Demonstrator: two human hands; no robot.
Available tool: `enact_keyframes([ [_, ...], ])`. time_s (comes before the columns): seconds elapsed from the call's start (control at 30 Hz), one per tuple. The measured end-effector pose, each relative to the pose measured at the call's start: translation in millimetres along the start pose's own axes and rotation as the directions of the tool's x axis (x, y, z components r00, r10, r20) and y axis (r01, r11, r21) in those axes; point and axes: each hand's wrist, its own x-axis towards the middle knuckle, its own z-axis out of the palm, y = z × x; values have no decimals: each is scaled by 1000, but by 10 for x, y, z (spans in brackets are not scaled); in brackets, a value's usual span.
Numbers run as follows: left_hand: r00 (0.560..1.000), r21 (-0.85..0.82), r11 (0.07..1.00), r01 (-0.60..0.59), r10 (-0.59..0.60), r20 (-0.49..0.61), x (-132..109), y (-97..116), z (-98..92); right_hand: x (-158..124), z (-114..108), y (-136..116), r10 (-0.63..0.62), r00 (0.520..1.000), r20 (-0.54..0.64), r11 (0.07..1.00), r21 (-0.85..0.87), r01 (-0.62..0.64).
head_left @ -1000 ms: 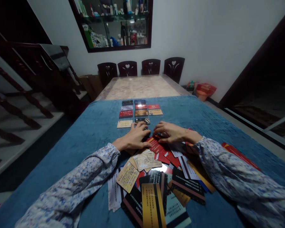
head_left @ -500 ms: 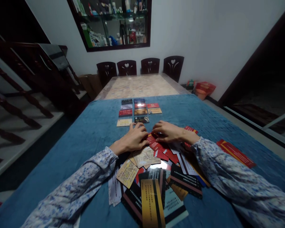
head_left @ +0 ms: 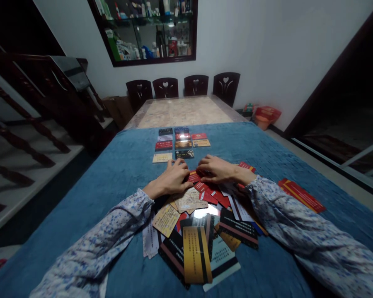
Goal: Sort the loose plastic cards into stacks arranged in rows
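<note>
Centre-frame, a red card [head_left: 193, 176] now shows partly separated from the card pile [head_left: 197, 234] between curled left hand [head_left: 174, 177] and right hand [head_left: 219, 170], grip indeterminable.

No words are readable: the print is too small on the rectangular gold card with a black stripe [head_left: 192, 256], well this side of the left fingers [head_left: 179, 167], and on the rectangular black-and-white card [head_left: 184, 155] just beyond them.

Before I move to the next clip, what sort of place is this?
Probably a dining room in a home: dark chairs line the far side of a long table, with a stair railing at the left.
</note>
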Motion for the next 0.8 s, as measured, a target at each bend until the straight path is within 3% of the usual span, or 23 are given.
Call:
enact_keyframes([
  [0.3, 1000, 75, 997, -23, 24, -5, -11, 59, -12, -11, -57, -3, 2, 999, 45, 1000, -16, -1],
  [0.6, 994, 22, 995, -93, 94, -53, -18, -49, 32, -25, -109, -56, -77, 997, -7, 997, -3, 77],
  [0.8, 996, -22, 996, -88, 88, -28, -16, -108, -20, -33, -122, -54, -72, 997, -29, 997, 27, 72],
])
